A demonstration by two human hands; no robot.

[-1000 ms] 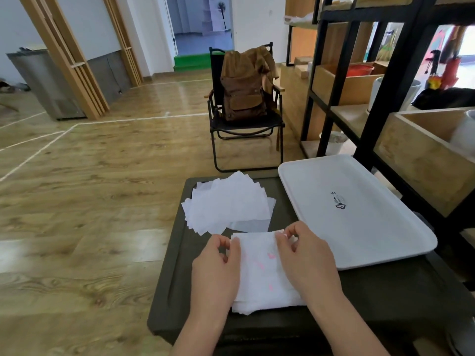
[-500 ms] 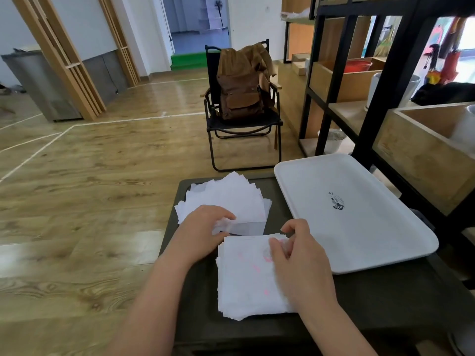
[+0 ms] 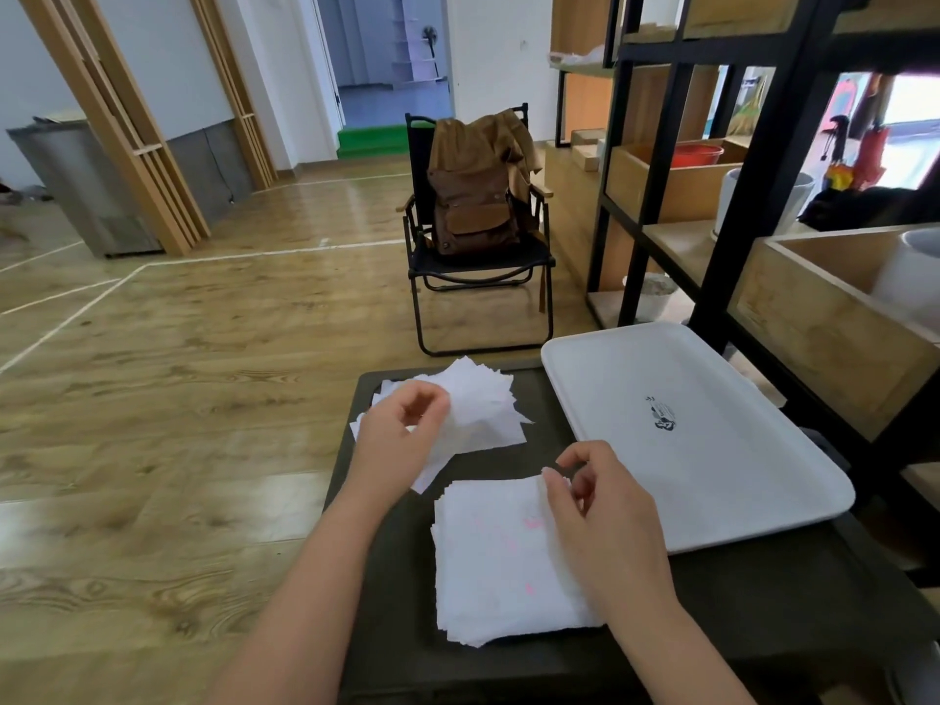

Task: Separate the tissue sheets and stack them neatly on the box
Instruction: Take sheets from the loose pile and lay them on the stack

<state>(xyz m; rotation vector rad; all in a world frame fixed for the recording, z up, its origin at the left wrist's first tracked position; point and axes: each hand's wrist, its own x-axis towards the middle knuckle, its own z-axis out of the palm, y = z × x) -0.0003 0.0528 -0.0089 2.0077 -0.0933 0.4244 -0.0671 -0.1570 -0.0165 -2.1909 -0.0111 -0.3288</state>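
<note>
A squared stack of white tissue sheets (image 3: 501,562) with faint pink marks lies on the near part of the dark box lid (image 3: 386,592). My right hand (image 3: 605,521) rests on the stack's right side, thumb and forefinger pinching at its far right corner. A loose, fanned pile of separated sheets (image 3: 483,404) lies at the far left of the lid. My left hand (image 3: 402,435) hovers over that pile with curled fingers, holding one thin sheet that droops onto it.
A white tray (image 3: 712,465) lies on the right half of the box, overhanging its edge. A black metal shelf (image 3: 712,297) with wooden crates stands close on the right. A folding chair (image 3: 478,277) with a brown backpack stands beyond the box. Wooden floor lies to the left.
My left hand left the stack with one sheet and carried it away to the fanned pile. My right hand stayed on the stack and lifted its fingers to the far corner.
</note>
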